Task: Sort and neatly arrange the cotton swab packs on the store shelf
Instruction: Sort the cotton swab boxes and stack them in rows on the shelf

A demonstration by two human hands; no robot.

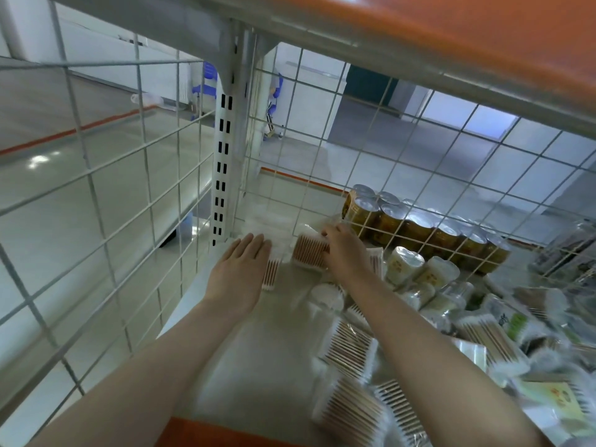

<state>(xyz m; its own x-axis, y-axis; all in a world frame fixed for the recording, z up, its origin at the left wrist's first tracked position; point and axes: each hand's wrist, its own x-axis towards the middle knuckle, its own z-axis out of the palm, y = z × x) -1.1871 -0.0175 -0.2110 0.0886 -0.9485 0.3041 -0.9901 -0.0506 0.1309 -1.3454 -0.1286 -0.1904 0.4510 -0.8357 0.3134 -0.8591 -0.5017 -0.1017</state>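
Nearest, loose cotton swab packs (350, 411) lie blurred on the white shelf (258, 356), more heaped to the right. Further in, left hand (240, 269) lies flat, fingers straight and pressed together, over a wooden-stick swab pack (270, 273) near the back corner. Right hand (346, 253) curls its fingers round another pack (309, 251) just beside. Behind the wire grid (371, 175), gold cans (416, 227) stand in a row.
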